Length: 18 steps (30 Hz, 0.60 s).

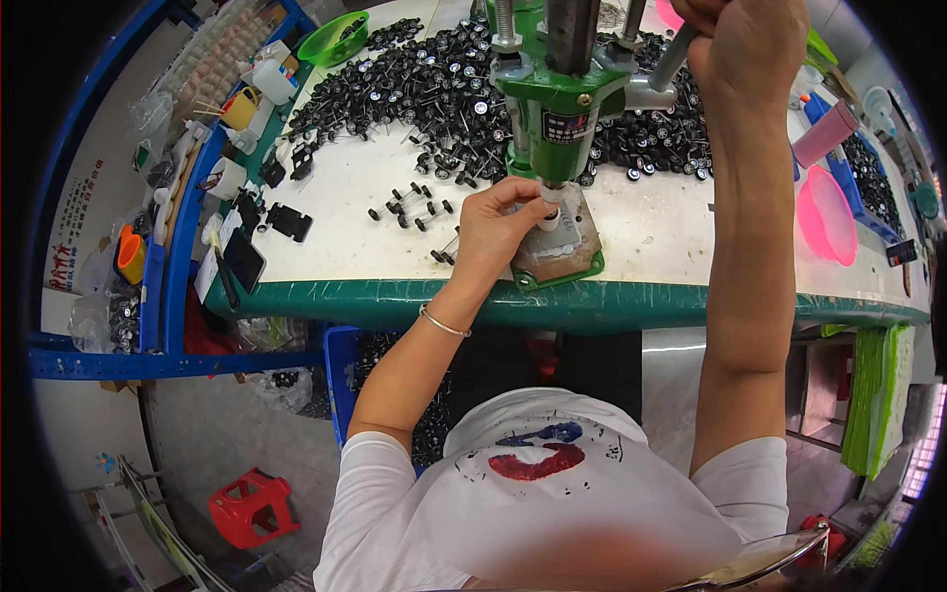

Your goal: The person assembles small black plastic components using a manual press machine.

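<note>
A green hand press (pixel 562 133) stands before me on the white worktable. My left hand (pixel 493 222) is closed in a pinch under its ram, close to a small white cylinder (pixel 549 221) on the metal base plate (pixel 582 247). What the fingertips hold is too small and hidden to make out. My right hand (pixel 745 44) is raised and wrapped round the press lever (pixel 675 59). Left of my left hand lie several small black wheel pairs on axles (pixel 414 205). A big heap of black toy wheels (pixel 414 109) spreads behind the press.
At the left lie black toy chassis parts (pixel 289 222) and a phone (pixel 244 259). A green basket (pixel 333 39) sits far left, a pink bowl (pixel 829 217) at the right. Below the table's green edge (pixel 395 301) stands a blue bin (pixel 340 370); a red stool (pixel 254 506) is on the floor.
</note>
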### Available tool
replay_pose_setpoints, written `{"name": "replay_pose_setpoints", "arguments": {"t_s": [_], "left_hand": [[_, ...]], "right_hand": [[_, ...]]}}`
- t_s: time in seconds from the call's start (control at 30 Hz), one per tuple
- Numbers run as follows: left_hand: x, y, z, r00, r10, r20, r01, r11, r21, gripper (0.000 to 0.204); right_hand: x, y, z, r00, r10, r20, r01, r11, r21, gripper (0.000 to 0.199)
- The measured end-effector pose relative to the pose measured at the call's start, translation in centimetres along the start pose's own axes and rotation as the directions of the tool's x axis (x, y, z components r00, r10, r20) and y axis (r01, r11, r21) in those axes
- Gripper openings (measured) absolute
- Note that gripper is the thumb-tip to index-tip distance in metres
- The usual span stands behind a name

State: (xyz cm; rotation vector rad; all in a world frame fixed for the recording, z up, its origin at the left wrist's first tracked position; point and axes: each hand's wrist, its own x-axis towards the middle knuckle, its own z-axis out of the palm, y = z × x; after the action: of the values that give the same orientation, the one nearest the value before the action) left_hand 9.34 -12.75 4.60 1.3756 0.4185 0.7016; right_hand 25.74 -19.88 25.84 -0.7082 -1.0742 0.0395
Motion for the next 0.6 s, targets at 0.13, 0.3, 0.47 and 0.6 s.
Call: {"name": "replay_pose_setpoints", "arguments": {"t_s": [0.13,0.3,0.47,0.6], "left_hand": [[-0.2,0.9,0.1,0.999,-0.048,-0.016,0.049,0.995,0.086,0.014],[-0.1,0.6,0.1,0.999,0.035,-0.003,-0.035,0.996,0.081,0.013],[-0.1,0.1,0.0,0.999,0.052,0.001,-0.052,0.995,0.084,0.013],[-0.1,0.2,0.0,0.997,0.078,0.006,-0.078,0.991,0.108,0.012]], "right_hand": [[0.3,-0.2,0.3,0.998,0.069,-0.013,-0.069,0.998,0.007,0.036],[0.9,-0.1,0.7,0.982,0.184,-0.045,-0.183,0.983,0.03,0.032],[0.0,-0.2,0.2,0.993,0.111,-0.03,-0.11,0.993,0.05,0.031],[-0.3,0.1,-0.3,1.0,-0.002,0.025,0.0,0.998,0.069,0.033]]}}
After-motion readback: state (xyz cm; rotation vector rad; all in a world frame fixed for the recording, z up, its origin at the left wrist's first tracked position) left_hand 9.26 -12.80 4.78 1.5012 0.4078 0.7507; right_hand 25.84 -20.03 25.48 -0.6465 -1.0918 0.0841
